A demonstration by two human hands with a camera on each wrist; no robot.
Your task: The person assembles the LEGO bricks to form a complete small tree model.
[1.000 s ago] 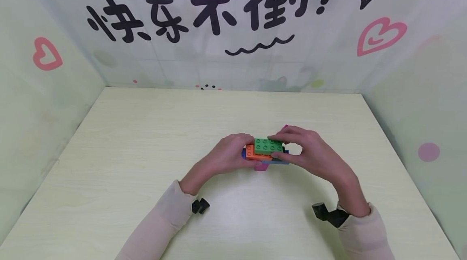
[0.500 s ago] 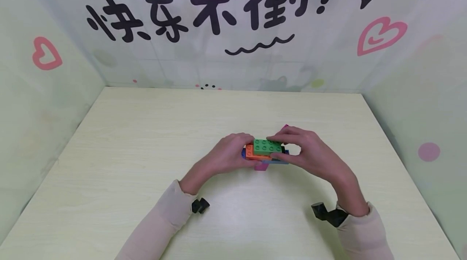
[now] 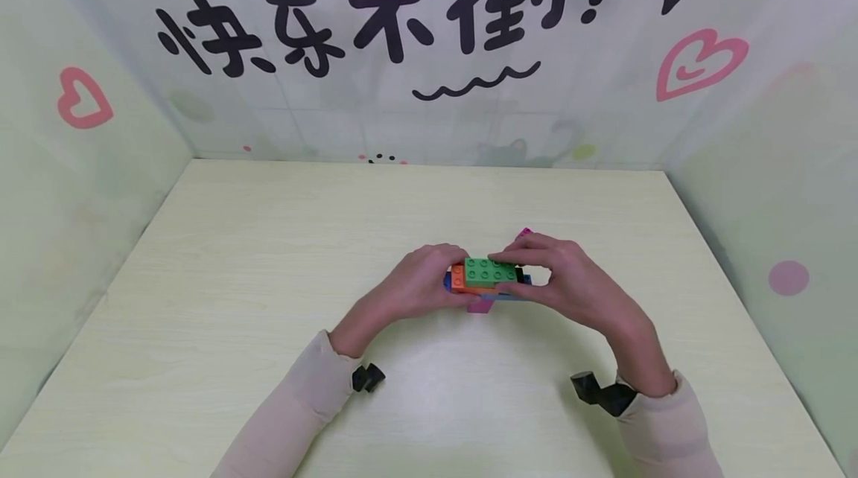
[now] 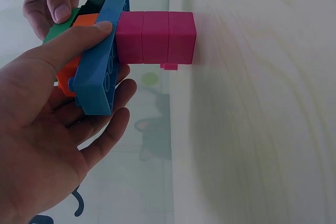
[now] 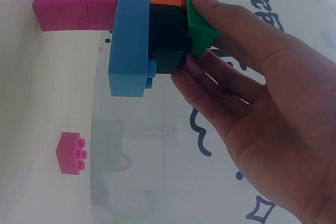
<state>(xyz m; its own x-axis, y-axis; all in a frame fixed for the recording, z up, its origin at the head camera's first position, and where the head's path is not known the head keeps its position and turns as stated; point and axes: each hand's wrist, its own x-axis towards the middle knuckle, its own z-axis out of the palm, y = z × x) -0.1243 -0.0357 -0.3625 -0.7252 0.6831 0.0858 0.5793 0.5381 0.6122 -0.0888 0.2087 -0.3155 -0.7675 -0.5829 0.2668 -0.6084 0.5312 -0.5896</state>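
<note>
Both hands are at a stack of toy building bricks. A column of magenta bricks (image 4: 156,38) stands on the table under long blue bricks (image 4: 97,72). On the blue layer sit an orange brick (image 3: 458,278) and a black brick (image 5: 168,38). My left hand (image 3: 424,281) grips the blue and orange layers from the left, thumb on the near side. A green brick (image 3: 489,271) lies on top; in the right wrist view, orange studs show at a narrow gap beneath it. My right hand (image 3: 579,284) pinches the green brick between thumb and fingers.
A loose pink brick (image 5: 70,153) rests on the table behind the stack, mostly hidden by the right hand in the head view. The pale wooden table (image 3: 268,240) meets a printed cloth backdrop (image 3: 302,113) at its rear and sides.
The green brick and the right hand's fingertips have shifted slightly left and toward the near side. The left hand keeps its hold, and the stack stays in place.
</note>
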